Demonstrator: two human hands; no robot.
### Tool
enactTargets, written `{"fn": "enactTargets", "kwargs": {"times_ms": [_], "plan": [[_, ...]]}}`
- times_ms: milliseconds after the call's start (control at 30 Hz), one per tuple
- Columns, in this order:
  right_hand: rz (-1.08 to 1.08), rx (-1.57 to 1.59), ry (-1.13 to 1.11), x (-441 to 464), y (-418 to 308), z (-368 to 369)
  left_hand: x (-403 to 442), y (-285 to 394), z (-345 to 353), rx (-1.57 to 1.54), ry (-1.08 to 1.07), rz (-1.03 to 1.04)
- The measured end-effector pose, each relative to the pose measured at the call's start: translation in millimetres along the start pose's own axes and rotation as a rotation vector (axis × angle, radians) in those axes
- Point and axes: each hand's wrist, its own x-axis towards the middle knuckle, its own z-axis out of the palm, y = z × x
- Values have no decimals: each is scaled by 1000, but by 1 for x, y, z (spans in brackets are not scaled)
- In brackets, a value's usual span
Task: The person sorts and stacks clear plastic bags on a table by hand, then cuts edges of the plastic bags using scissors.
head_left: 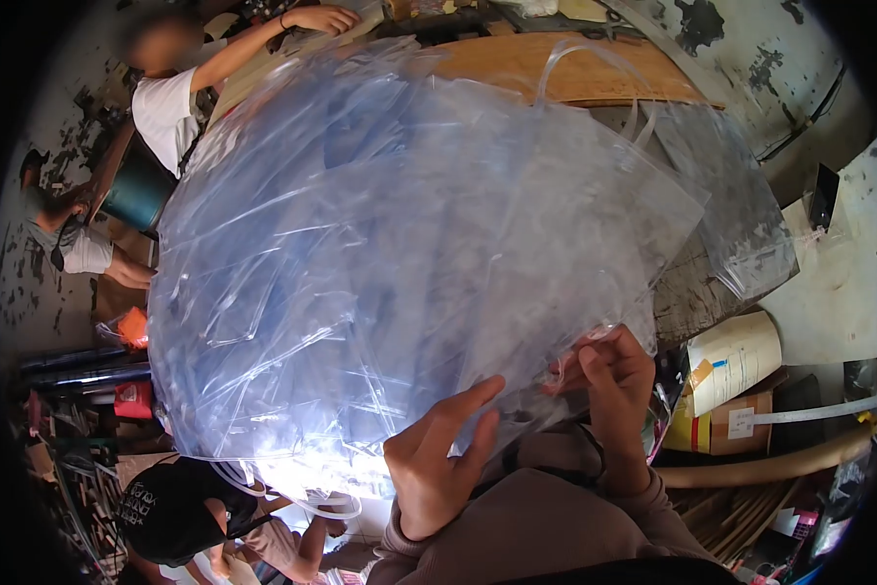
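Observation:
Overlapping sheets of clear plastic (399, 224) lie in a large fanned pile across the work surface. My left hand (443, 453) is at the pile's near edge, its thumb and fingers apart, with nothing gripped between them. To its right, my right hand (609, 375) pinches the edge of a clear plastic piece, fingers closed. Further right lies a separate clear plastic piece (731, 195) with a looped clear strip above it.
At the upper left a person in a white shirt (170, 112) reaches over the surface. Another person (58, 219) is at the far left, and one in a black cap (175, 507) at the lower left. A cardboard box (741, 421) and paper roll (736, 361) stand at the right.

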Motion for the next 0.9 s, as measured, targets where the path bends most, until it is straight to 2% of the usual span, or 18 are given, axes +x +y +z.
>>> {"fn": "enactTargets", "kwargs": {"times_ms": [133,433,500,867,900], "plan": [[47,-69,56,0,-8,3,0,1,-20,18,-222,77],[9,-12,107,2,1,-3,-25,-4,-28,14,-216,-3],[50,62,12,2,3,-10,-28,-3,-25,12,-214,-3],[29,72,-112,2,-2,-16,-24,-4,-16,116,-244,18],[33,43,-136,1,-3,-17,-21,-3,-15,196,-247,103]]}}
